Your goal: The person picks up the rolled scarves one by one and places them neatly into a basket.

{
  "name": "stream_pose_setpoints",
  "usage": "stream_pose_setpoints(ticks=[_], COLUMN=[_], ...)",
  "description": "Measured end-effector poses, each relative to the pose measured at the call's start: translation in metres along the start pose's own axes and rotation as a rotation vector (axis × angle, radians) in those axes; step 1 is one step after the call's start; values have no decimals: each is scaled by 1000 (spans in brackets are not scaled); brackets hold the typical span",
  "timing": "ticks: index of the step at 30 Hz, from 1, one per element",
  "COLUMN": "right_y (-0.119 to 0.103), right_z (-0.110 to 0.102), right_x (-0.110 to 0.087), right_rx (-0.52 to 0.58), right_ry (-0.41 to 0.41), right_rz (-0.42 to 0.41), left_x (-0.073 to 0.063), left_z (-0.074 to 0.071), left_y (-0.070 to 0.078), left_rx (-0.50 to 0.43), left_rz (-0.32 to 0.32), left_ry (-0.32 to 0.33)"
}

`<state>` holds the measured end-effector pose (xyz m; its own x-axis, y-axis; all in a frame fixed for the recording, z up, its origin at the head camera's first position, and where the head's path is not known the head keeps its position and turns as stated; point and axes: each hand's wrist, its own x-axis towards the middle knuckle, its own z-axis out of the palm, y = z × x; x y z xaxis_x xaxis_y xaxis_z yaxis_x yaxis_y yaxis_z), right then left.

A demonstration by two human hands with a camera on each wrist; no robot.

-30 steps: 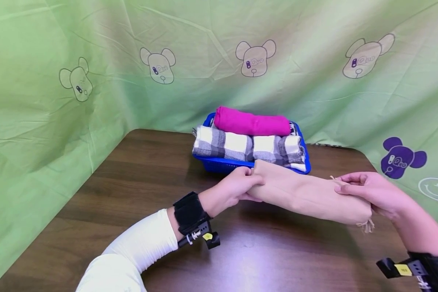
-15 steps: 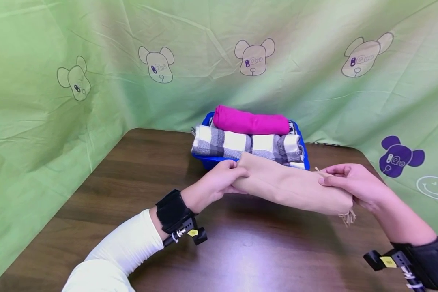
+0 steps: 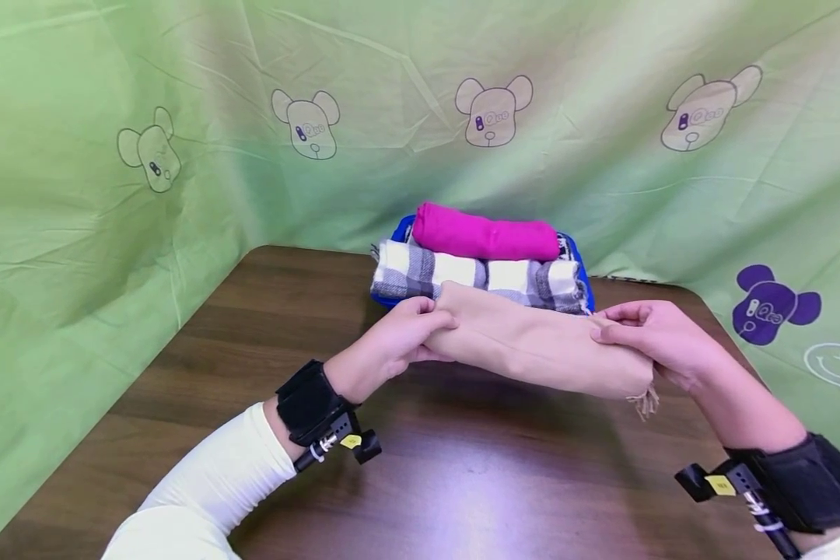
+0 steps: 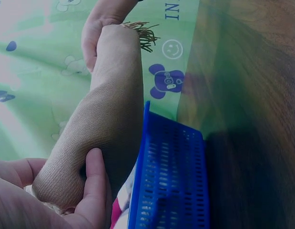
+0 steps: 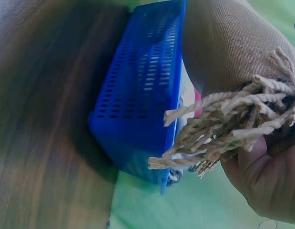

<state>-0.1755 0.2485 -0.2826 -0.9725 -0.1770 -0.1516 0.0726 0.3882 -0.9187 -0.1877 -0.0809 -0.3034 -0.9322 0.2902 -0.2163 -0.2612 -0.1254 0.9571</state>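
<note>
A beige rolled scarf [image 3: 539, 346] with twisted fringe [image 5: 233, 119] at its right end hangs above the table, held between both hands. My left hand [image 3: 399, 334] grips the left end, thumb on the near side. At the other end my right hand [image 3: 661, 342] pinches the roll, beside the fringe. Just behind the scarf stands a blue perforated basket [image 4: 171, 171]. In it lie a grey-and-white checked fringed scarf [image 3: 455, 271] and, farther back, a magenta rolled cloth [image 3: 486, 235]. The beige roll hides the basket's front wall in the head view.
The brown wooden table [image 3: 210, 365] reaches to a green curtain [image 3: 392, 140] printed with bear heads at the back and sides. A dark-and-white patterned cloth [image 3: 565, 247] shows at the basket's right rim.
Both hands have carried the beige scarf leftward and a little up, so it now covers the front of the basket and part of the checked scarf. The basket has stayed put.
</note>
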Motion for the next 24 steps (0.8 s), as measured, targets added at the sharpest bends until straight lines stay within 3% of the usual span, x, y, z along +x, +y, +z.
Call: stream_pose_setpoints(ticks=[11, 15, 24], right_y=[-17, -22, -36], right_z=[16, 17, 14], right_x=[21, 30, 47], right_rx=[-40, -84, -74], right_ry=[16, 25, 15], right_rz=[-31, -35, -58], left_x=[1, 2, 10], left_z=[-16, -19, -23], left_y=[5, 8, 19], left_rx=[-30, -30, -42], left_rz=[2, 10, 16], left_ry=[58, 66, 93])
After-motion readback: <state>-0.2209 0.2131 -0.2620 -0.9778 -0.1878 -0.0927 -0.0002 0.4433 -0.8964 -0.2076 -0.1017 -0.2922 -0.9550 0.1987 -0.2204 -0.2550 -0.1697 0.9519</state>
